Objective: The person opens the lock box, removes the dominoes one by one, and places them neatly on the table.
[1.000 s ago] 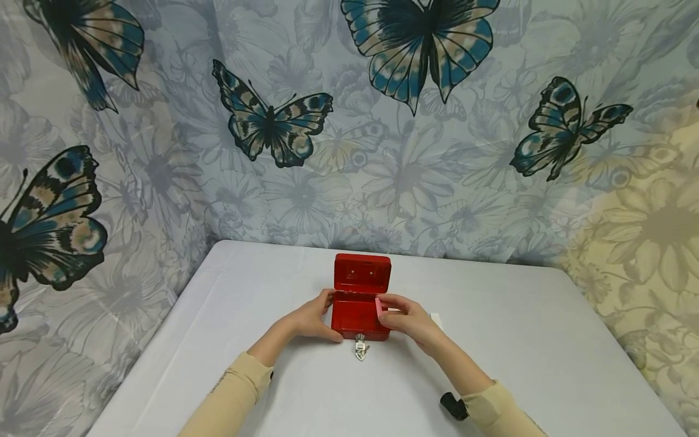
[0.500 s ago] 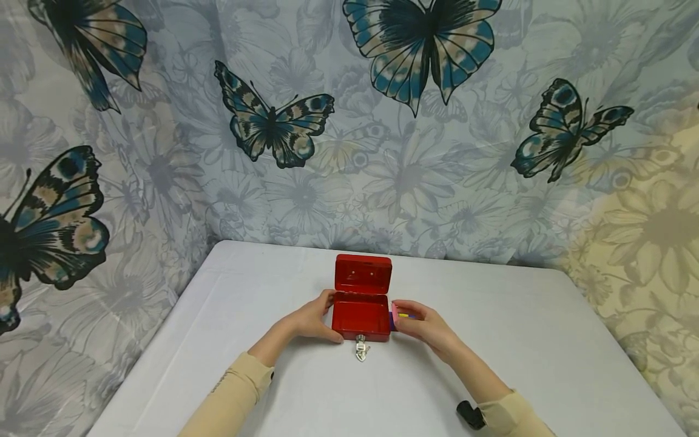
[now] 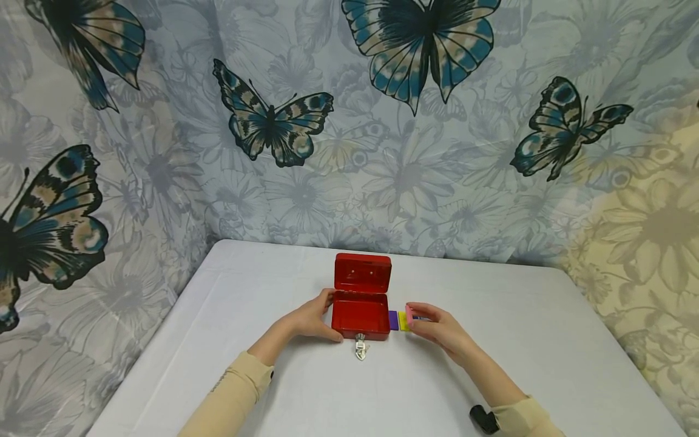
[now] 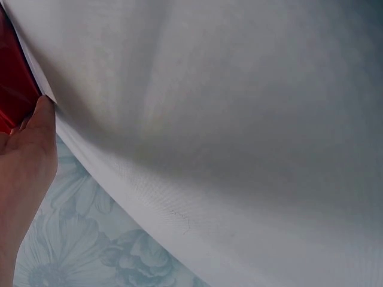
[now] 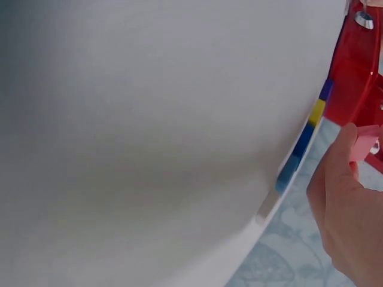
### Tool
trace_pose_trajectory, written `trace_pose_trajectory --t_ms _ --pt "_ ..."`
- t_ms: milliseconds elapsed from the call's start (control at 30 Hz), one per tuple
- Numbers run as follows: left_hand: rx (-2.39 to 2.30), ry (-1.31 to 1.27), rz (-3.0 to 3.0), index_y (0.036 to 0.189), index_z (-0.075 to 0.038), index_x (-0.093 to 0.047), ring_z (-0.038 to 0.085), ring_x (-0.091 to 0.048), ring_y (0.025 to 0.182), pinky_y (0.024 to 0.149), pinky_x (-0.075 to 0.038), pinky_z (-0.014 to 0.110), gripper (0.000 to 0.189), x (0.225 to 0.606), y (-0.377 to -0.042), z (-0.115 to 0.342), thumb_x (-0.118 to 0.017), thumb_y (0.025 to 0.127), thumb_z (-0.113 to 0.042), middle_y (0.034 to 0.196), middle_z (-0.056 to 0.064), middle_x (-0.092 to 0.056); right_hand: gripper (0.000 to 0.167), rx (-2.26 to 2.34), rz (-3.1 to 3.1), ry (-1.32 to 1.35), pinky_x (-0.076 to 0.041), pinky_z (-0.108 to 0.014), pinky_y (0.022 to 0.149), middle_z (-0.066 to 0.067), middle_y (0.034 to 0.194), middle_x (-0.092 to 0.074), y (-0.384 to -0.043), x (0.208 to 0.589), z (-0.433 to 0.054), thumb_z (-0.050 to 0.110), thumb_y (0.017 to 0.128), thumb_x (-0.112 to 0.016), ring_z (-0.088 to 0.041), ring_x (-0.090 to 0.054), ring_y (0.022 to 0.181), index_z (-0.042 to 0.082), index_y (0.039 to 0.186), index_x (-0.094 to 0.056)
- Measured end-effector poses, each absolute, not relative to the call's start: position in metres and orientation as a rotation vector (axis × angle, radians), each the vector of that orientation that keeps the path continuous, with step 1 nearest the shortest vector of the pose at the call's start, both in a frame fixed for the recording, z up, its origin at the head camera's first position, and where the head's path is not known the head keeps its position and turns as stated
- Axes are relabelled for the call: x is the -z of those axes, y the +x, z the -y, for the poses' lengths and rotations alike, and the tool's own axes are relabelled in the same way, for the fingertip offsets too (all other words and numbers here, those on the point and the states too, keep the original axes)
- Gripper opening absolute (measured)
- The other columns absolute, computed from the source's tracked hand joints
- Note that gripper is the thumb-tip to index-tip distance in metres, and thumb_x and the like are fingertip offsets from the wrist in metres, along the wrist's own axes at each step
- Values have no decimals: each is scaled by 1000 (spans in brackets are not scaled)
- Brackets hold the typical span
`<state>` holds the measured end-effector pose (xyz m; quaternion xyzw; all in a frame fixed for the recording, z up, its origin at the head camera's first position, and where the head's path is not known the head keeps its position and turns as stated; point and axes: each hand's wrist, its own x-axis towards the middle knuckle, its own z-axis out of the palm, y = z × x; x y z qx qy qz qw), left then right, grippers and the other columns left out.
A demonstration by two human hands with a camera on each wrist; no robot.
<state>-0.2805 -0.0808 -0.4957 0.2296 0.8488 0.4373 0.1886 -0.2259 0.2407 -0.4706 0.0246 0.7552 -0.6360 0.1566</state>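
Observation:
A small red metal box (image 3: 360, 314) stands on the table with its lid (image 3: 363, 273) raised; its inside shows bare. My left hand (image 3: 311, 318) grips the box's left side, thumb at the front corner and fingers toward the back. Silver metal hardware (image 3: 361, 347) hangs at the box's front. To the right, my right hand (image 3: 445, 332) pinches a pink block (image 3: 409, 316) between thumb and fingers. Below it, a row of flat blocks runs rightward from the box: purple (image 3: 393, 320), yellow (image 3: 403, 321), dark blue (image 5: 304, 140), lighter blue (image 5: 286, 174) and whitish (image 5: 268, 204).
A white cloth covers the table (image 3: 262, 388). Butterfly-and-flower fabric (image 3: 306, 200) hangs behind and at the sides. A black device (image 3: 484, 419) sits at the right cuff.
My right hand has moved right with the pink block, from the box's right rim to over the row, uncovering the purple and yellow blocks. The left hand and box have stayed put.

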Motion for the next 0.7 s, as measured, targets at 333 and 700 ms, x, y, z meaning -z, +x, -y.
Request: trace_pose_trajectory --t_ms 333,700 --pt "-1227 631 -2379 146 -2 -23 32 -36 139 112 -34 42 101 495 -280 79 -88 72 -23 147 15 -39 59 1764 -2229 124 -52 -32 93 -20 137 -48 -226 473 -265 17 92 -68 -19 -58 109 2 143 -44" --pt "-1230 633 -2374 146 -4 -24 29 -36 139 112 -34 40 100 495 -281 80 -88 72 -22 146 13 -40 61 1694 -2310 106 -53 -23 86 -21 136 -49 -227 476 -287 16 91 -69 -16 -56 107 -2 143 -43"
